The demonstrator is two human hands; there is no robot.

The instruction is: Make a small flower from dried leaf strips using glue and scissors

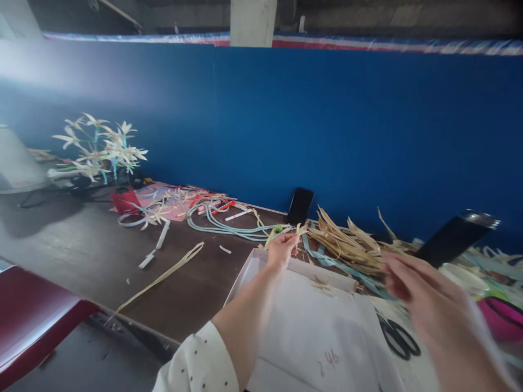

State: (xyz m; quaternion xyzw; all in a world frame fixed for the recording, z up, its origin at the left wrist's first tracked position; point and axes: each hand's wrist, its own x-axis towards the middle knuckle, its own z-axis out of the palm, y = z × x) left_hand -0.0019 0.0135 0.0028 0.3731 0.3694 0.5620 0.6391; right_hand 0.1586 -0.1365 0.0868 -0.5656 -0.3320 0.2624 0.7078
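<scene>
My left hand (283,251) reaches over the far edge of a shallow white box (304,321). Its fingertips pinch a small pale dried-husk flower (301,231). My right hand (427,296) is blurred, raised over the right side with its fingers bent together; anything between them is too smeared to make out. Behind it lies a heap of dried husk strips (347,245) mixed with light blue ribbon. A small husk piece (322,286) rests at the box's far side. Black-handled scissors (398,337) lie below my right hand.
A phone (300,206) leans against the blue partition (368,136). A dark cylinder (457,237) stands tilted at right, near a pink container (500,318). Pale blue cord (229,231) and a husk strip (163,277) lie leftward. Husk flowers (102,147) rise from a red pot (125,201).
</scene>
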